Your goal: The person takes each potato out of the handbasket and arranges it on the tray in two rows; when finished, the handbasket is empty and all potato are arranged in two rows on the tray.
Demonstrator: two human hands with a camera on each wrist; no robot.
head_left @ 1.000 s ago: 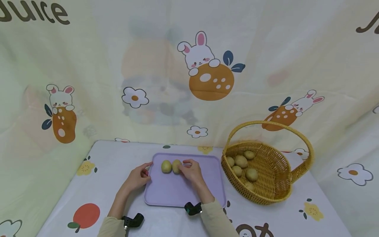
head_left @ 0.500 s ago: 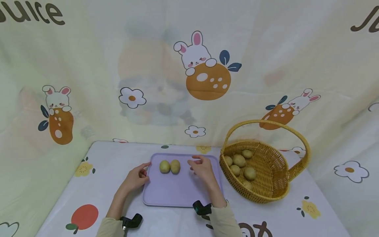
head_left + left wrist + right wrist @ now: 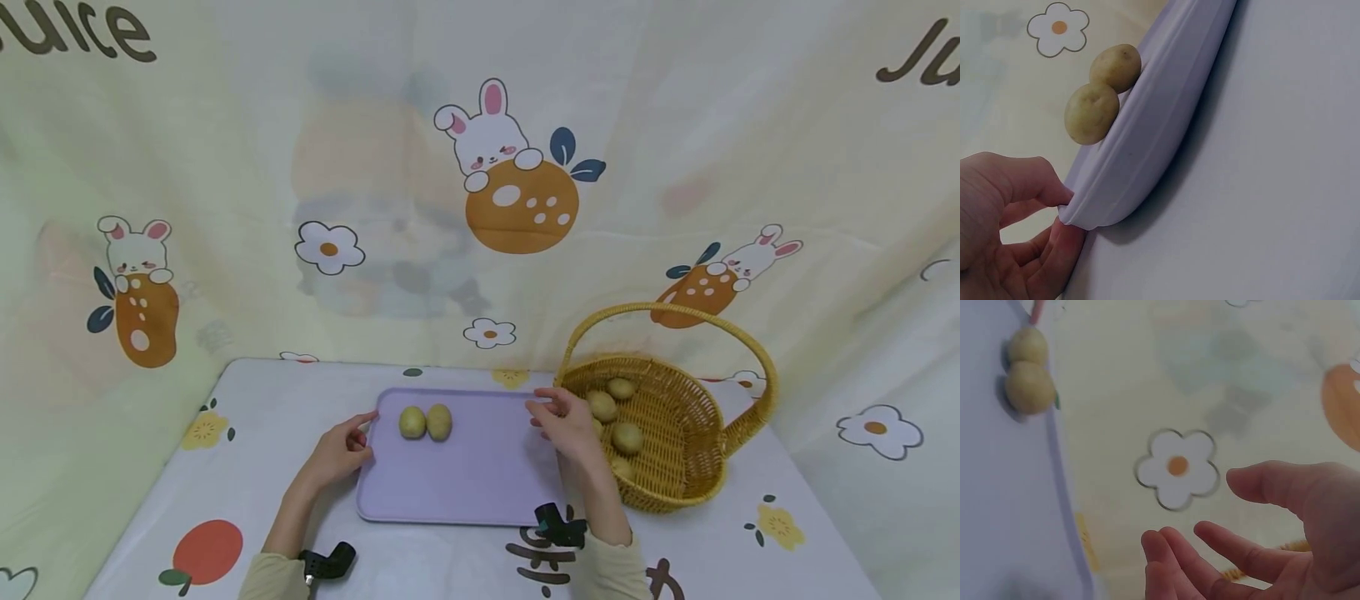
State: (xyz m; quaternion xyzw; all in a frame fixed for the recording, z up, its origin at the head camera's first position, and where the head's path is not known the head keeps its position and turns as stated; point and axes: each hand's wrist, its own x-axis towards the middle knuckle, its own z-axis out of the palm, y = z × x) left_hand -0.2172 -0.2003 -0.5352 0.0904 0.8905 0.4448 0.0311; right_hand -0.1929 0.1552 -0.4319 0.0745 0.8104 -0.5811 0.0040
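Observation:
Two potatoes, a left one (image 3: pixel 412 422) and a right one (image 3: pixel 439 422), lie side by side on a lilac tray (image 3: pixel 465 492), near its back left. At the tray's left edge is my left hand (image 3: pixel 339 450). The left wrist view shows its thumb and fingers (image 3: pixel 1060 247) pinching the rim. My right hand (image 3: pixel 566 423) hovers over the tray's right edge, beside a yellow wicker basket (image 3: pixel 682 492). Nothing is between its loosely bent fingers, as the right wrist view shows. Several more potatoes (image 3: pixel 627 437) sit in the basket's left side, partly hidden behind the hand.
The basket's tall arched handle (image 3: pixel 761 358) rises above its bowl. A printed white cloth (image 3: pixel 277 417) covers the table. Behind it hangs a cream curtain (image 3: pixel 390 167) with rabbit and flower prints. A dark camera (image 3: pixel 558 527) is strapped to each wrist.
My right hand has let go of the right potato and moved right, past the middle of the tray to its right edge. The left hand stays at the tray's left edge.

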